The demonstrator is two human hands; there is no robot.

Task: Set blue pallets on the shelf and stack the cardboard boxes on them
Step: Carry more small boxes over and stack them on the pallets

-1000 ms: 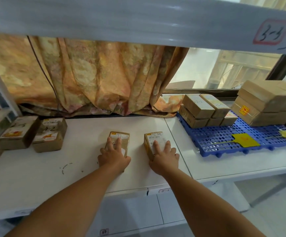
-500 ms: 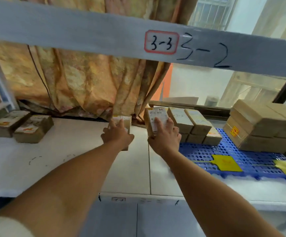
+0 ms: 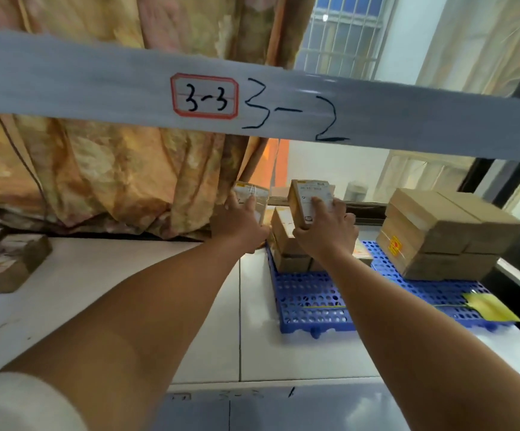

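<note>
My left hand (image 3: 239, 223) grips a small cardboard box (image 3: 254, 197) in the air, just left of the blue pallet (image 3: 310, 301). My right hand (image 3: 325, 231) holds a second small box with a white label (image 3: 310, 199) above the stack of small boxes (image 3: 285, 241) at the pallet's far left corner. That stack is partly hidden behind my right hand. A pile of larger cardboard boxes (image 3: 445, 234) stands on the pallet's right part. The pallet lies on the white shelf (image 3: 209, 337).
Two small boxes (image 3: 7, 262) lie on the shelf at the far left. A yellow tag (image 3: 490, 306) rests on the pallet's front right. The upper shelf beam marked 3-3 and 3-2 (image 3: 252, 102) crosses overhead. A patterned curtain (image 3: 112, 181) hangs behind.
Both hands lifted a small box each off the shelf middle and carried them right and back, up to the stack on the blue pallet.
</note>
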